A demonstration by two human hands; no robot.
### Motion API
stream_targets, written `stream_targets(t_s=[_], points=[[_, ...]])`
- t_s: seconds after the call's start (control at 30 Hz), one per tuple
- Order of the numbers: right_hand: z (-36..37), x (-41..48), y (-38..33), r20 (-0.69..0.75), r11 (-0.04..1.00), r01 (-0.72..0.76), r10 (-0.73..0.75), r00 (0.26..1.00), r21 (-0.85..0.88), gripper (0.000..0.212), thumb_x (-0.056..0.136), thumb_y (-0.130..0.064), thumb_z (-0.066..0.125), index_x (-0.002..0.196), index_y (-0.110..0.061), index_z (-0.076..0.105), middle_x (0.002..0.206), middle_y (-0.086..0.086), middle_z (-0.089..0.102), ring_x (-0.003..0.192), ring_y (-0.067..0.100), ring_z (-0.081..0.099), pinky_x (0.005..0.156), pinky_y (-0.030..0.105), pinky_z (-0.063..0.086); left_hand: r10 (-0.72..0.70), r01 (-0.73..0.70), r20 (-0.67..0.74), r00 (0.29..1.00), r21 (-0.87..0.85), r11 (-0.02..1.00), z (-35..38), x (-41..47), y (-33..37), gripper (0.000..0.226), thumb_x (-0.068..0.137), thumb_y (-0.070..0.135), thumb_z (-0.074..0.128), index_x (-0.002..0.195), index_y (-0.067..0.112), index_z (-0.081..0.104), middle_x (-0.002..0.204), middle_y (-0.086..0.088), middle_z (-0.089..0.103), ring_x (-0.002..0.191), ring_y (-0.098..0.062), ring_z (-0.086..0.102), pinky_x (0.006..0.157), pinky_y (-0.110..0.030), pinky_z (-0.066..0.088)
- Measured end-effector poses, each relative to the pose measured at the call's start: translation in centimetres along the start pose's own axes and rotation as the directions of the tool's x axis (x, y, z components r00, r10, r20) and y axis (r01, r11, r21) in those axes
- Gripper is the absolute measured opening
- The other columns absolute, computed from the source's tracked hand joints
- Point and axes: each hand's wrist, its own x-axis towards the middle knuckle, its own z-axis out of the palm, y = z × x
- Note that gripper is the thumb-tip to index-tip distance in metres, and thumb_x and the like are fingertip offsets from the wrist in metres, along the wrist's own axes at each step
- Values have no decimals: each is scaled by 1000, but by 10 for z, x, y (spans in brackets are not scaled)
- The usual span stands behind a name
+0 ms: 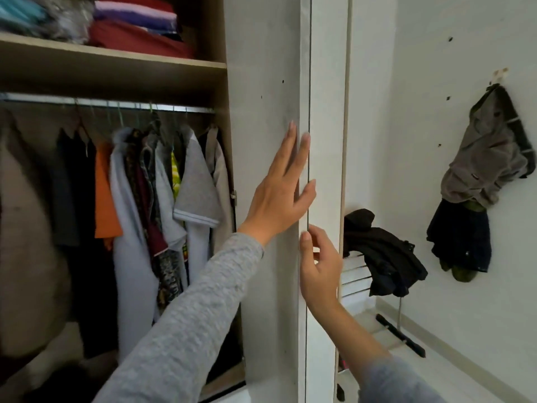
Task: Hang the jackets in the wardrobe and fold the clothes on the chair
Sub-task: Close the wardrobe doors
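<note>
Nearest, two grey sleeves (186, 324) are seen coming in from the bottom, one per arm. The left hand (276, 196) is laid flat on the inside face of the one open wardrobe door (261, 82), four fingers straight and spread a bit, thumb hooked over the door's right edge. Just below it the right hand (319, 266) is held at that same edge with fingers loosely bent and apart. Only the thumb tip touches the edge, and nothing is clamped in it as far as can be told.

Behind the door, on the left, the wardrobe (215, 82) is stood open. One metal rail (116, 103) is packed with hanging clothes (139, 199) (too bunched and blurry to count), with a single orange top (106, 199) among them. One shelf above is loaded with folded clothes (136, 24).

Further right, one chair (356, 274) is draped with a heap of dark clothes (383, 257), unfolded. Farthest, on the right wall (436, 199), one grey jacket (488, 158) is hung from a hook with one dark garment (462, 237) beneath it, well apart from the wardrobe.
</note>
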Motion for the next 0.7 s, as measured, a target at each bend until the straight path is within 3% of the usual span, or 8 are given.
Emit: stream_targets(t_s=[0.1, 0.17, 0.23, 0.3, 0.37, 0.53, 0.63, 0.7], points=[[28, -16, -11, 11, 997, 60, -61, 998, 53, 29, 92, -37, 42, 102, -18, 60, 92, -11, 61, 88, -1, 58, 69, 6, 43, 10, -9, -20, 1000, 28, 1000, -34, -14, -11, 69, 93, 23, 51, 146, -3, 16, 156, -16, 4, 136, 6, 15, 94, -29, 38], [50, -26, -20, 57, 991, 96, -102, 993, 98, 21, 92, -35, 43, 103, -23, 56, 93, -9, 58, 90, -1, 56, 71, 6, 44, 13, -11, -22, 1000, 83, 996, -61, -25, -23, 67, 93, 21, 50, 144, -8, 18, 154, -16, 5, 128, -14, 36, 92, -36, 38], [71, -35, -26, 119, 983, 115, -132, 984, 140, 20, 91, -34, 45, 108, -27, 54, 99, -9, 55, 95, 0, 55, 75, 9, 47, 17, -13, -19, 1000, 157, 988, -86, -37, -37, 66, 93, 19, 50, 142, -11, 19, 153, -19, 7, 128, -26, 37, 98, -30, 40], [89, -43, -33, 185, 972, 149, -183, 965, 182, 24, 91, -34, 47, 115, -30, 51, 107, -16, 51, 100, 1, 54, 78, 12, 49, 13, -4, -33, 999, 261, 965, -109, -49, -50, 63, 93, 18, 49, 142, -12, 21, 152, -25, 15, 143, -24, 20, 115, -23, 22], [110, -50, -41, 254, 960, 186, -237, 938, 210, 30, 90, -33, 50, 119, -29, 51, 115, -16, 49, 104, 0, 53, 78, 10, 48, -3, 23, -54, 999, 371, 929, -134, -61, -64, 61, 93, 18, 47, 141, -13, 25, 151, -27, 20, 145, -16, 9, 116, -16, 10], [166, -54, -58, 407, 937, 270, -340, 848, 219, 42, 89, -31, 51, 129, -18, 50, 130, -4, 47, 111, -21, 38, 85, -3, 36, -127, 150, -80, 989, 547, 824, -178, -98, -97, 57, 98, 19, 37, 148, 3, 15, 158, -7, 10, 145, -16, 18, 101, -25, 44], [199, -52, -57, 512, 940, 267, -341, 789, 215, 46, 89, -36, 47, 132, -22, 47, 138, -5, 43, 119, -9, 38, 95, -1, 30, -210, 240, -120, 970, 586, 774, -194, -111, -115, 57, 100, 17, 39, 149, 11, 10, 159, -2, 8, 134, -24, 42, 87, -24, 53], [221, -49, -52, 552, 948, 241, -317, 771, 208, 46, 87, -32, 51, 132, -26, 46, 140, -9, 40, 125, -1, 36, 101, 7, 28, -260, 284, -131, 957, 618, 733, -204, -120, -130, 57, 100, 16, 40, 149, 10, 12, 158, -1, 9, 132, -25, 44, 90, -29, 53]])
